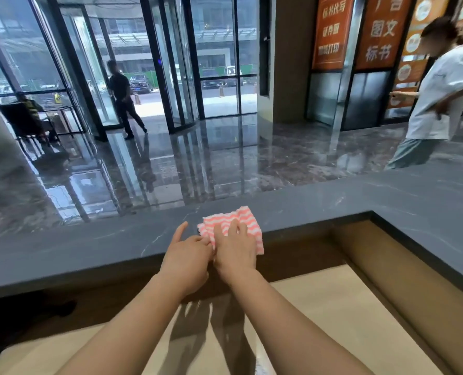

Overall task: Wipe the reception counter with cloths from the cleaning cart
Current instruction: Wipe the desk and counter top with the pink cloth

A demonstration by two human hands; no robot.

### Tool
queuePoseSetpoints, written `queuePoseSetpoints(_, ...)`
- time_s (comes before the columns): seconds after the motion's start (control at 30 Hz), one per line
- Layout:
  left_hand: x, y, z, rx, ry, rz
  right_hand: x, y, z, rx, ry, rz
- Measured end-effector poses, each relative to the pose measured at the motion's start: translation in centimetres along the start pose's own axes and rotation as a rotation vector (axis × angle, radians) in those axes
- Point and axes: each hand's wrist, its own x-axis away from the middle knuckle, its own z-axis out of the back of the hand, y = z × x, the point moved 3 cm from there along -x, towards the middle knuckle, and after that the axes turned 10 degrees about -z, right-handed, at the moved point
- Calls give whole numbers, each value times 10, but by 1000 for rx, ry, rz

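Striped cloth point(242, 218) lies flat under the right hand point(235, 251).

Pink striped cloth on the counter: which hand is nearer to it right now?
Right. The right hand presses flat on top of the cloth. The left hand sits beside the cloth's left edge, fingertips at that edge; whether they pinch it is unclear.

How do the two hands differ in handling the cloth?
The right hand lies flat on the cloth, fingers straight; the left hand sits beside it, fingers curled at the cloth's edge, seemingly pinching. A left finger reaches onto the counter; the right's all lie on cloth. Both rest at the counter's near edge.
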Motion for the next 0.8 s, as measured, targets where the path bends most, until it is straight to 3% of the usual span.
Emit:
queuePoseSetpoints(0.2, 53, -47, -11, 91, -63, 172, 6, -68, -6, 69, -96, 219)
queuePoseSetpoints(0.4, 63, -47, -20, 154, -60, 260, -16, -50, -12, 41, -201, 307)
queuePoseSetpoints(0.63, 20, -16, -8, 183, -19, 233, -59, 61, 7, 103, -177, 139)
queuePoseSetpoints(0.8, -21, 11, 0, 187, -48, 201, -84, 169, 28, 81, -167, -87)
